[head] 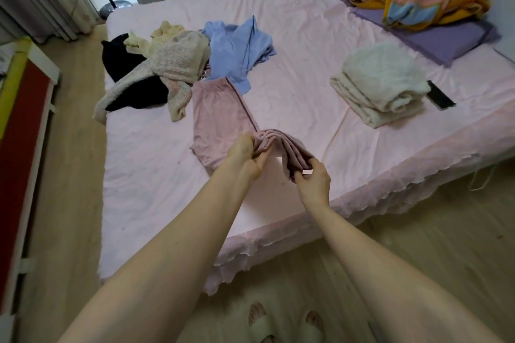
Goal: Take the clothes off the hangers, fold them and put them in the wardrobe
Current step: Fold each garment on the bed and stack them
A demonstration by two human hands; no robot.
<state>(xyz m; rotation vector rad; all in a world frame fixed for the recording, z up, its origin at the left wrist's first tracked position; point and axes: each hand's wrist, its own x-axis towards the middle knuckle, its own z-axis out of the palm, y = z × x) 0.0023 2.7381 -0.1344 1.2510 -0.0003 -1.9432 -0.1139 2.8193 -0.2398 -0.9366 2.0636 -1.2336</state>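
The pink trousers (220, 122) lie flat on the bed (306, 50), their long axis running from the waistband by the clothes pile toward the near edge, slanting a little to your right. The near end is bunched up off the sheet, and you hold it at both sides: your left hand (245, 156) grips the gathered folds with curled fingers at the left of the bunch, and your right hand (312, 179) pinches its lower right end between thumb and fingers. Both hands are about equally close to the cloth, and the rest of the garment stretches away from you, beyond the left hand.

So the fold, as I judge it, goes away from you along that axis: carry the bunched end toward the waistband, keeping the two hands level so the edges meet.

Past the waistband sits the unfolded pile: a blue shirt (237, 47), a knit sweater (172, 69) and a black garment (119, 56), close enough to touch the trousers' far end, so stop short of them. A folded white stack (381, 83) lies well apart, toward the right edge, with a phone (440, 95) just beside it. No wardrobe is in view.
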